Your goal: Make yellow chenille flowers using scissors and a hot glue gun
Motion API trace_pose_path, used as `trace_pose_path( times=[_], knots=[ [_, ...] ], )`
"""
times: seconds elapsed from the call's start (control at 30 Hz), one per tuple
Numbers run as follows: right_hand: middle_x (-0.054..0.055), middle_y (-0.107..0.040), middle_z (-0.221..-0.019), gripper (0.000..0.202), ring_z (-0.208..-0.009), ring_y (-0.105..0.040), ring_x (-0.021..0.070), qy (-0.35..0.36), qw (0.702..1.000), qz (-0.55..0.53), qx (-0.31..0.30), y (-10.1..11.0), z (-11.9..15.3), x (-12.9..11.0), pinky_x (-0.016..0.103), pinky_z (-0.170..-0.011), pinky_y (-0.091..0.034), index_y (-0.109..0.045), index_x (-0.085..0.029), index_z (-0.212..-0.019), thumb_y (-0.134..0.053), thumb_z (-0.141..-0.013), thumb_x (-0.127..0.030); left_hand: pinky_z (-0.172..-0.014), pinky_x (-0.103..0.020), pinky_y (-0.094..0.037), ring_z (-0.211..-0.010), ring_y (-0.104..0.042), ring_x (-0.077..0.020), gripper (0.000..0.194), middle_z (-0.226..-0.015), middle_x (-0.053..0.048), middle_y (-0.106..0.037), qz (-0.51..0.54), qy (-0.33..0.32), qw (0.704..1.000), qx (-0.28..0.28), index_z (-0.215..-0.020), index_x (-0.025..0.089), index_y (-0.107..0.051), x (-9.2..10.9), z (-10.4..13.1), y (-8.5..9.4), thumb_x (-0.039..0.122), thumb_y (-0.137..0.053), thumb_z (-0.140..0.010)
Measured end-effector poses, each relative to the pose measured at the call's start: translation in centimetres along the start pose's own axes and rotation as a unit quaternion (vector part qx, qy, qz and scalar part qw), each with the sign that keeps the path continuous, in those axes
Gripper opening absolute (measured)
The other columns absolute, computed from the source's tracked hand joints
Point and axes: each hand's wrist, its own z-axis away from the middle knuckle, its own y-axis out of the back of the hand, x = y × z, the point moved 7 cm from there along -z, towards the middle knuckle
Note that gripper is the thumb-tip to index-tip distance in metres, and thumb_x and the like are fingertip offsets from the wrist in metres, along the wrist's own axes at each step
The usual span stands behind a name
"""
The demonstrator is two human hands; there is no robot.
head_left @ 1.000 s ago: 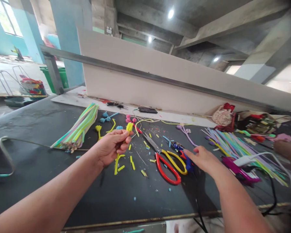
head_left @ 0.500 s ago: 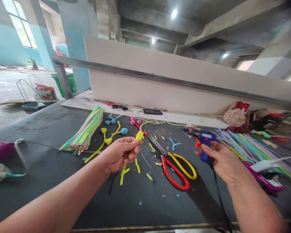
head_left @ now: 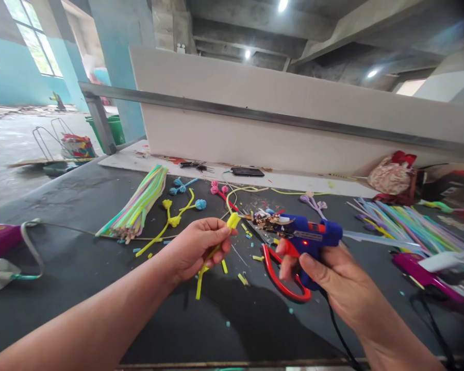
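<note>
My left hand (head_left: 201,245) pinches a yellow pipe cleaner (head_left: 234,221) whose folded end stands above the fingertips; a strand curves away behind it and a stem hangs below. In my right hand (head_left: 342,275) is a blue hot glue gun (head_left: 313,236) with a red trigger and a lit red light. Its nozzle, crusted with dark and brownish residue, points left and ends close beside the folded yellow end; whether they touch I cannot tell. A clear glue stick (head_left: 375,238) sticks out of its back. Beneath the gun lie scissors (head_left: 270,265), partly covered.
A bundle of pastel pipe cleaners (head_left: 139,206) lies at left, another (head_left: 406,226) at right. Between are yellow (head_left: 174,220), blue (head_left: 181,186) and pink (head_left: 214,187) twisted pieces and cut scraps. A black phone (head_left: 247,171) rests near the white board (head_left: 255,118). A cord trails from the gun.
My right hand has brought the glue gun leftward from the right side, over the scissors to the yellow pipe cleaner. My left hand keeps its pinch, with little movement.
</note>
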Motion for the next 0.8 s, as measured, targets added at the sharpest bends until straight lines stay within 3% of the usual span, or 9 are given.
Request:
trace_pose_path(
  times=[0.13,0.33,0.63,0.8],
  knots=[
    [0.001,-0.065,-0.072,0.026,-0.057,-0.057,0.0126,0.027,0.995,0.094,0.033,-0.1,0.2,-0.3,0.025,-0.058,-0.050,-0.055,-0.022,-0.099,-0.055,-0.084,-0.044,-0.033,-0.011,-0.027,-0.037,-0.042,-0.0022,0.016,-0.057,0.003,-0.053,-0.023,-0.008,1.000,0.020,-0.078,0.013,-0.056,0.0,0.0,0.2,0.029,-0.057,-0.082],
    [0.001,-0.063,-0.076,0.048,-0.046,-0.051,0.0098,0.010,0.994,0.076,0.082,-0.9,0.4,-0.3,0.024,-0.047,-0.048,-0.046,-0.025,-0.114,-0.060,-0.077,-0.052,-0.031,-0.012,-0.027,-0.037,-0.043,-0.0028,0.017,-0.057,0.003,-0.054,-0.042,-0.040,0.998,0.029,-0.076,0.014,-0.054,0.2,-0.2,0.4,0.029,-0.059,-0.080],
    [0.002,-0.059,-0.072,0.051,-0.046,-0.049,0.0121,0.037,0.975,0.191,0.109,-0.3,0.4,-0.3,0.025,-0.045,-0.046,-0.045,-0.023,-0.121,-0.053,-0.080,-0.053,-0.032,-0.012,-0.028,-0.037,-0.043,-0.0030,0.020,-0.056,0.003,-0.055,-0.069,-0.041,0.996,0.025,-0.072,0.015,-0.051,0.3,-0.1,0.2,0.031,-0.061,-0.079],
    [0.007,-0.064,-0.088,0.051,-0.049,-0.052,0.0127,0.005,0.983,0.162,0.087,-1.3,0.3,-0.2,0.024,-0.042,-0.045,-0.046,-0.023,-0.118,-0.053,-0.078,-0.055,-0.031,-0.012,-0.028,-0.037,-0.043,-0.0030,0.021,-0.056,0.003,-0.055,-0.064,-0.048,0.996,0.028,-0.070,0.016,-0.050,0.4,-0.1,0.3,0.031,-0.060,-0.079]
  ],
)
